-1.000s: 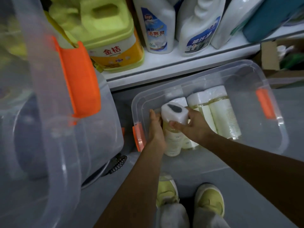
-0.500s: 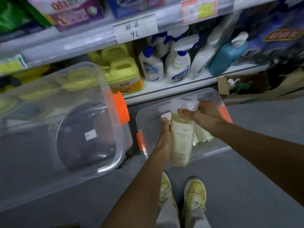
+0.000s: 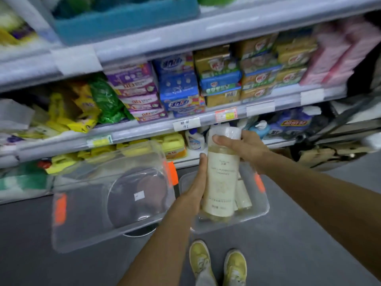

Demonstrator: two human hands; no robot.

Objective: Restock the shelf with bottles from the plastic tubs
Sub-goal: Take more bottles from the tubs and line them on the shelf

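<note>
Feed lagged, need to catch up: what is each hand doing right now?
Left hand: flat against the side of the bottle, fingers straight, steadying it.
Right hand: gripping the same bottle near its cap.

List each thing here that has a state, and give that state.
bottle: upright, lifted, cap on, held by both hands
left hand: flat against the bottle's side
right hand: gripping the bottle's cap end
right tub: open, bottles still inside
left tub: open, tipped toward the camera
</note>
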